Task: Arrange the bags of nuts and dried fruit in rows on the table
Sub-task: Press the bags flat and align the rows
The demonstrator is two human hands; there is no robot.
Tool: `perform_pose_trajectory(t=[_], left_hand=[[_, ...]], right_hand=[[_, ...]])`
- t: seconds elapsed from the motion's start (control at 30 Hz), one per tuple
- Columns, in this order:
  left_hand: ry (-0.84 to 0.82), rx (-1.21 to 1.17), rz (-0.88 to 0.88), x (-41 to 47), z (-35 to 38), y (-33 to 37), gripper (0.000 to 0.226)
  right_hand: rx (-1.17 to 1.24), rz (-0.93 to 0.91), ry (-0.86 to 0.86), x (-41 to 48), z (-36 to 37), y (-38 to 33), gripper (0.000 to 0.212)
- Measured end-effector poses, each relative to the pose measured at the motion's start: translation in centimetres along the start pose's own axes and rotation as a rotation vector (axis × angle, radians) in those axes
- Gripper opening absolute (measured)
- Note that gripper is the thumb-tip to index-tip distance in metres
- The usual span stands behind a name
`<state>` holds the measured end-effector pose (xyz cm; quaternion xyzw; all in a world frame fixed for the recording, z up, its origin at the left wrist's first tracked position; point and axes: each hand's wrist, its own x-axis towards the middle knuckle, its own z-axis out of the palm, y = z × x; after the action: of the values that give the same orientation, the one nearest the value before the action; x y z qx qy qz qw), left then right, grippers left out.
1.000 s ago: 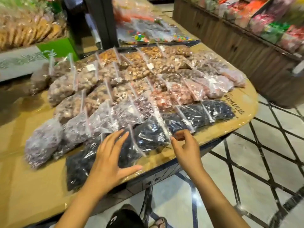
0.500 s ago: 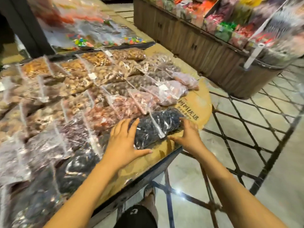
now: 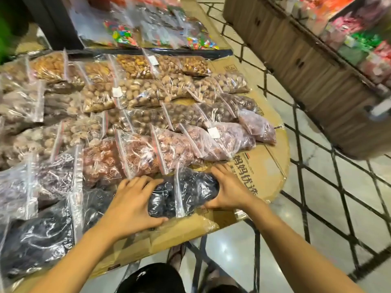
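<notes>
2 hands of mine are on the last dark bag [image 3: 186,192], the bag of black dried fruit at the right end of the front row, nearest me. My left hand [image 3: 132,205] lies spread over its left half, fingers flat across the plastic and thumb tucked along the near edge. My right hand [image 3: 229,190] cups its right end, fingers curled round the far side and thumb under the near one — so the bag is pressed between my palms, not pinched or lifted as far as I can tell.

Only 1 view, from my head, looking down. The bag sits on the cardboard sheet [image 3: 260,172] that covers the table. Just behind it lies the row of reddish bags [image 3: 139,155], touching or almost touching it. To its left is another black bag [image 3: 38,240], and farther behind come the rows of brown nut bags [image 3: 143,94]. Right of the bag the cardboard is bare out to its rounded edge.

I judge this to be the squaring-up step for the front row. Next I would need to nudge this bag left, snug against its dark neighbour, and turn it to match — gently, since the near cardboard edge is close and the plastic looks slippery.
</notes>
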<state>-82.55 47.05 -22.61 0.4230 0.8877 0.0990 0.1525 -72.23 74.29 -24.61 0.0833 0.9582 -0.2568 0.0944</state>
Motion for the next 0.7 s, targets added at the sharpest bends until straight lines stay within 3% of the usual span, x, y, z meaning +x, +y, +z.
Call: perform_pose_trajectory(t=[0.1,0.23,0.3,0.4,0.47,0.53,0.7], left_hand=[[0.017,-0.062,-0.039,-0.6,-0.6,-0.5,0.105],[-0.041,-0.051,-0.143,-1.3,-1.3,0.6,0.112],[-0.026,-0.118,-0.269,-1.6,-2.2,2.4,0.111],[0.138,-0.389,-0.441,-1.4,-4.7,6.9,0.083],[0.375,-0.475,-0.476,0.4,-5.5,9.5,0.058],[0.549,-0.582,-0.517,3.6,-5.0,11.4,0.058],[0.552,-0.688,-0.772,13.5,-2.2,15.0,0.048]], right_hand=[[0.147,-0.017,0.031,-1.1,0.8,-0.1,0.082],[0.124,-0.065,0.074,-1.7,2.4,-0.4,0.099],[0.093,-0.101,-0.013,-1.8,1.9,0.1,0.106],[0.129,-0.196,-0.132,-2.5,-0.5,2.3,0.106],[0.155,-0.261,-0.120,-2.7,-3.0,4.7,0.100],[0.181,-0.283,-0.066,-2.3,-5.3,7.3,0.094],[0.113,-0.251,0.154,-0.6,-9.6,12.7,0.088]])
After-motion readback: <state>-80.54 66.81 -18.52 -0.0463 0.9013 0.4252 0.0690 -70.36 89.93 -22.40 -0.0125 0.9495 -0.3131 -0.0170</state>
